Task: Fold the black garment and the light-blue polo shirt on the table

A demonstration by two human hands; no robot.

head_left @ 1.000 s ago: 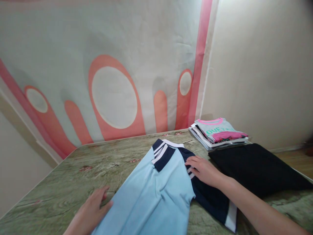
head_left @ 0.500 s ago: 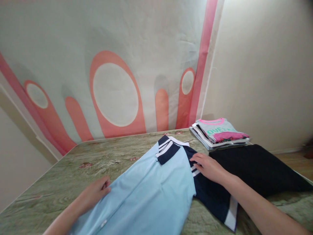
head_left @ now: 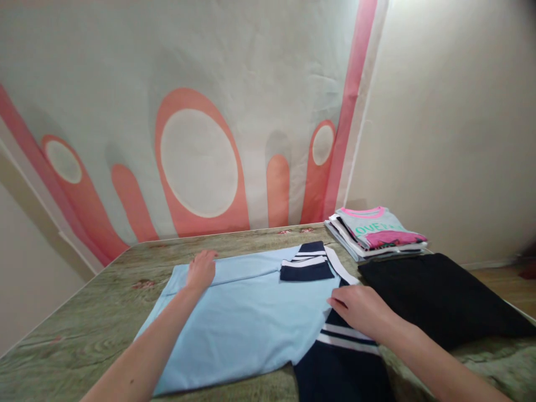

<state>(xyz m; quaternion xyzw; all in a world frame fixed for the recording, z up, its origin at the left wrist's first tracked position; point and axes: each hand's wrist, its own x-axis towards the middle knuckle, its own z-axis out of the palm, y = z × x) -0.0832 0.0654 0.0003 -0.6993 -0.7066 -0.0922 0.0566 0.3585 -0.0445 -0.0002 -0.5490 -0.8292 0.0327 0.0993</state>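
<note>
A light-blue T-shirt [head_left: 234,318] with navy, white-striped sleeves lies on the table. Its far side is folded inward, and that sleeve [head_left: 307,271] is doubled back on top of the body. The other sleeve [head_left: 343,368] spreads toward me. My left hand [head_left: 201,271] is at the folded far edge near the hem, its fingers bent over the cloth and the thumb hidden. At the shoulder, just below the white collar [head_left: 341,268], my right hand [head_left: 360,307] has its fingers curled closed on the cloth.
A stack of folded clothes [head_left: 377,231], topped by a grey shirt with pink trim, sits at the back right. In front of it lies a folded black garment [head_left: 439,296]. The wood-patterned table [head_left: 96,312] meets a decorated wall panel [head_left: 259,72] behind.
The T-shirt has turned clockwise, its hem end now at the left and its collar to the right. My left hand has moved up and right; my right hand sits slightly lower at the shoulder.
</note>
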